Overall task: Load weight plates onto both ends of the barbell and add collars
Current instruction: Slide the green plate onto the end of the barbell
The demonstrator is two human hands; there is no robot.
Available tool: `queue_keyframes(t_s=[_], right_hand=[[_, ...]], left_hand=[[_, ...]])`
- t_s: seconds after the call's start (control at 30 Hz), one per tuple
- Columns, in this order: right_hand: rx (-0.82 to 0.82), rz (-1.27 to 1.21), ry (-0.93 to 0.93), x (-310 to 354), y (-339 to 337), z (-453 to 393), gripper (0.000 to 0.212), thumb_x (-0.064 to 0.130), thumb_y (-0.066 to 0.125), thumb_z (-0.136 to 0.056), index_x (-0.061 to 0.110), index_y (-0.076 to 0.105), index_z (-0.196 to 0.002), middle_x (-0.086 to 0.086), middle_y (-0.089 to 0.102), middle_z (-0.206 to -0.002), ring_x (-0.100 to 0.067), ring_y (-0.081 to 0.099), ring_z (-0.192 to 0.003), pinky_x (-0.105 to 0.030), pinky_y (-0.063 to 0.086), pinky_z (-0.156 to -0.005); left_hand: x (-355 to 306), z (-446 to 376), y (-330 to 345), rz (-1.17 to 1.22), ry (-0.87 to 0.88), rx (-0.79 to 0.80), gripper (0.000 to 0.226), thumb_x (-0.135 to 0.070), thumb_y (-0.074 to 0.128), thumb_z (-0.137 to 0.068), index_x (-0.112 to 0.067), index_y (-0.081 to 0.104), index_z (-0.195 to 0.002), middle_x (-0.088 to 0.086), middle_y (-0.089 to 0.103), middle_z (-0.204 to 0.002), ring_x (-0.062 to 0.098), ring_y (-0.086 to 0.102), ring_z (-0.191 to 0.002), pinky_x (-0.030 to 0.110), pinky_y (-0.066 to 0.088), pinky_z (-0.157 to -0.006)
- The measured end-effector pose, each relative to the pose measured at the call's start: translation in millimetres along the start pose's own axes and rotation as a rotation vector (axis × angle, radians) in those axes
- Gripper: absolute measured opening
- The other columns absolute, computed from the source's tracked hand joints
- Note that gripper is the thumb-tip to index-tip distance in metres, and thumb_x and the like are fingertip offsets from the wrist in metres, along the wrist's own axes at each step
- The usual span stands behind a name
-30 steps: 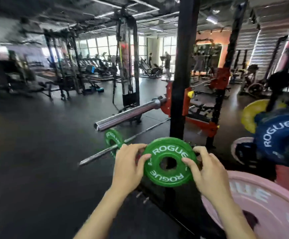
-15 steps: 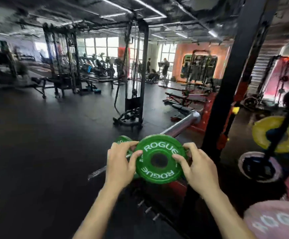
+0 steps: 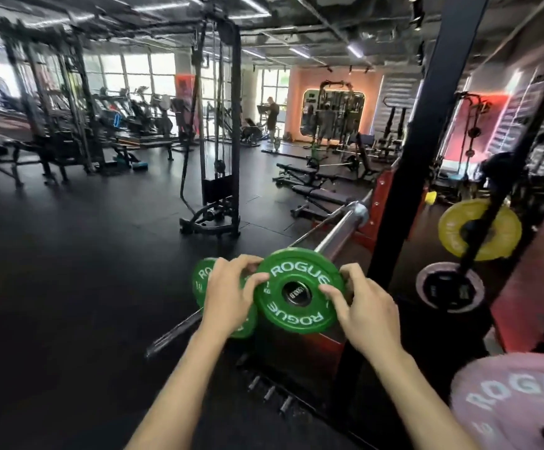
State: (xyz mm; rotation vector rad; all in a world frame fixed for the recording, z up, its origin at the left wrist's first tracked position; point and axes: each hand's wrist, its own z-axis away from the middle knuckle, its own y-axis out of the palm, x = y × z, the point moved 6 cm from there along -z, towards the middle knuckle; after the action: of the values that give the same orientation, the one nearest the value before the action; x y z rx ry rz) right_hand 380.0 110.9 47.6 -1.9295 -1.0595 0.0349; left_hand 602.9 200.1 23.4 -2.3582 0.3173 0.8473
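Green plate (image 3: 299, 291) held upright at the near end of the barbell sleeve (image 3: 340, 230), bar end showing in its centre hole. Left hand (image 3: 228, 295) grip curled round the left rim, right hand (image 3: 363, 306) grip pinching the right rim. Second green plate (image 3: 203, 277) behind the left hand, on another bar

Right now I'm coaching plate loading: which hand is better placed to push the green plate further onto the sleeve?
Right hand, probably. Its fingers lie across the green plate face near the hub, beside the barbell sleeve. The left hand only grips the outer rim.
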Motion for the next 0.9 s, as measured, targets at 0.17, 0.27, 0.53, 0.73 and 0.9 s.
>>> queue_keyframes(t_s=[0.17, 0.27, 0.53, 0.73, 0.9], right_hand=[[-0.114, 0.006, -0.012, 6, -2, 2, 0.036, 0.056, 0.057, -0.087, 0.024, 0.054, -0.101, 0.019, 0.045, -0.073, -0.018, 0.062, -0.07, -0.029, 0.039, -0.054], [-0.156, 0.04, 0.007, 14, -2, 9, 0.037, 0.055, 0.058, -0.087, 0.021, 0.055, -0.1, 0.02, 0.044, -0.073, -0.02, 0.062, -0.064, -0.028, 0.039, -0.05], [-0.34, 0.142, 0.163, 21, 12, 26, 0.039, 0.054, 0.057, -0.088, 0.021, 0.055, -0.108, 0.007, 0.061, -0.079, -0.025, 0.063, -0.068, -0.037, 0.05, -0.055], [-0.417, 0.254, 0.305, 29, 21, 38, 0.036, 0.046, 0.059, -0.088, 0.019, 0.055, -0.111, 0.006, 0.062, -0.081, -0.02, 0.06, -0.066, -0.025, 0.035, -0.056], [-0.446, 0.248, 0.392, 29, 28, 43, 0.039, 0.046, 0.059, -0.09, 0.018, 0.056, -0.117, 0.002, 0.067, -0.092, -0.022, 0.062, -0.071, -0.03, 0.043, -0.057]], left_hand=[[8, -9, 6, 0.065, 0.053, 0.037, 0.02, -0.035, 0.071, -0.088, -0.033, 0.068, -0.107, -0.015, 0.063, -0.089, -0.004, 0.046, -0.097, 0.008, 0.035, -0.082], [13, -17, 11, 0.09, 0.087, 0.074, 0.022, -0.033, 0.072, -0.087, -0.028, 0.07, -0.109, -0.017, 0.06, -0.087, 0.001, 0.047, -0.09, 0.008, 0.035, -0.08], [30, -44, 30, 0.203, 0.288, 0.191, 0.024, -0.043, 0.068, -0.088, -0.034, 0.067, -0.11, -0.025, 0.053, -0.087, 0.016, 0.05, -0.088, 0.033, 0.041, -0.082], [30, -52, 33, 0.251, 0.459, 0.144, 0.03, -0.044, 0.061, -0.09, -0.024, 0.07, -0.111, -0.013, 0.068, -0.095, 0.016, 0.049, -0.086, 0.034, 0.035, -0.078], [32, -54, 36, 0.273, 0.495, 0.187, 0.029, -0.042, 0.063, -0.091, -0.024, 0.069, -0.112, -0.011, 0.068, -0.095, 0.017, 0.051, -0.082, 0.033, 0.034, -0.079]])
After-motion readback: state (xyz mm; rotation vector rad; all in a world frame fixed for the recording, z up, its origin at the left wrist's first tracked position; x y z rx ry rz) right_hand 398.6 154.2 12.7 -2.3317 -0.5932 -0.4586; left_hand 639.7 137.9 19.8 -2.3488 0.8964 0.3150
